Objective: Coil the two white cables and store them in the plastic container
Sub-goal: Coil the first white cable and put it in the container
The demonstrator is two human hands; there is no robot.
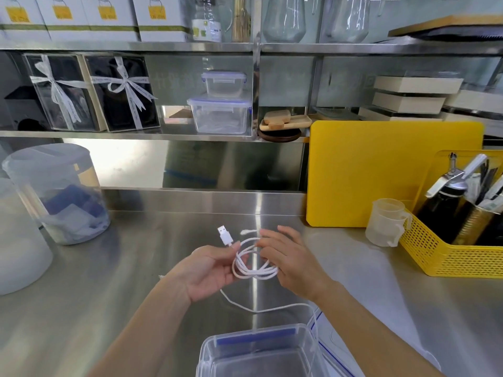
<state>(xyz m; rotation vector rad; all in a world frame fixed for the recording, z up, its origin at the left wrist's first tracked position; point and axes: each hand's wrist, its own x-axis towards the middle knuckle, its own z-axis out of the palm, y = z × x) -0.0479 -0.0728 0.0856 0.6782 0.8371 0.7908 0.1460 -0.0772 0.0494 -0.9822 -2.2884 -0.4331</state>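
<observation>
A white cable (254,269) is wound into a few loops between my hands above the steel counter. My left hand (209,270) pinches the loops just below the USB plug (224,234), which sticks up past my thumb. My right hand (288,257) holds the other side of the coil with its fingers curled around the strands. A loose tail of cable (261,310) trails down from the coil and runs along the right wall of the clear plastic container (206,355), which stands open at the near edge. I see no second cable apart from this one.
A clear lid with blue trim (337,346) lies right of the container. A yellow cutting board (392,175) leans at the back right, with a measuring cup (385,221) and a yellow basket (449,257) of utensils beside it. Translucent tubs (57,194) stand at left.
</observation>
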